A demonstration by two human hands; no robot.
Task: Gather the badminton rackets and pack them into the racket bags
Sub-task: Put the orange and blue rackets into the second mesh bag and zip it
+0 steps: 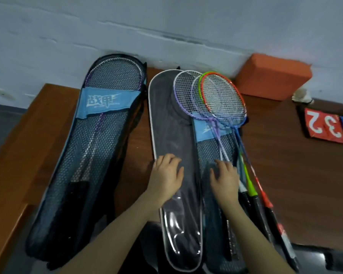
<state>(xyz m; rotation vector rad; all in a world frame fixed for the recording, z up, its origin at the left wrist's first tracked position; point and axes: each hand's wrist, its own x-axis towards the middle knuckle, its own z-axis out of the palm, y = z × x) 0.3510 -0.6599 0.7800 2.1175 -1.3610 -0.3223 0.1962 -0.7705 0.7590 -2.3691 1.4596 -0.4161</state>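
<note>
Two racket bags lie lengthwise on the brown table (285, 175). At the left of the frame we list a mesh bag (83, 155) with a blue label, holding a purple racket (99, 123) inside it. At centre, a grey bag (174, 135) with white piping lies opened, its flap over a second mesh bag (216, 151) just to its right. We count a fan of loose rackets, heads overlapping at upper centre: a purple-framed racket (183, 91), a green racket (249, 184) and a red racket (224, 95), their handles running to the lower right. Our left hand (167, 175) rests flat on the grey bag, fingers relaxed; our right hand (225, 177) rests fingers spread on the mesh bag beside the racket shafts. Upper right: an orange block (271, 76), a shuttlecock (303, 95) and score cards (329, 125).
</note>
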